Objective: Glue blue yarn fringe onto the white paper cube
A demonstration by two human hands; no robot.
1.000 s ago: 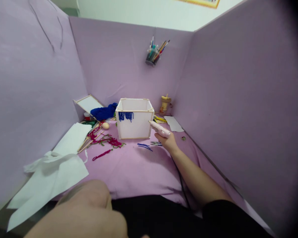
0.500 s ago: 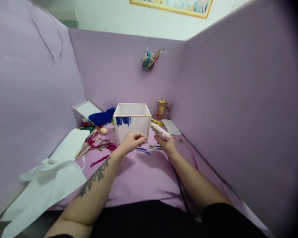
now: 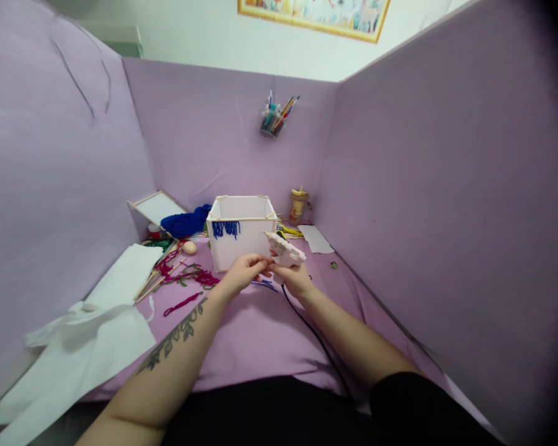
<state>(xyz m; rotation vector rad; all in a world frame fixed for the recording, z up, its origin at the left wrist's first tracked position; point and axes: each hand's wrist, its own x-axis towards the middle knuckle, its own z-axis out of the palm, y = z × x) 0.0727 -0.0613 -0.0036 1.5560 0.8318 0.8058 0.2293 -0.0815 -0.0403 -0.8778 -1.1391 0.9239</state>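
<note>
Hold the hot-glue gun [image 3: 286, 249] steady, clamped in the right hand [image 3: 295, 278] by the near right corner of the white box [image 3: 248, 236], aiming the nozzle [image 3: 266, 235] clear of the left hand [image 3: 242, 272], bunched just left, perhaps pinching something too small to tell.

The left hand [image 3: 244, 274] is covering part of the bottom of the white box [image 3: 232, 249], and whether its fingertips are holding anything is escaping view. The right hand [image 3: 296, 279] is partly concealing the grip of the glue gun [image 3: 288, 252]. Toward the right edge of the desk [image 3: 246, 334], a tiny object [image 3: 333, 265] is defying identification. The framed picture [image 3: 314, 15] is running off the top.
</note>
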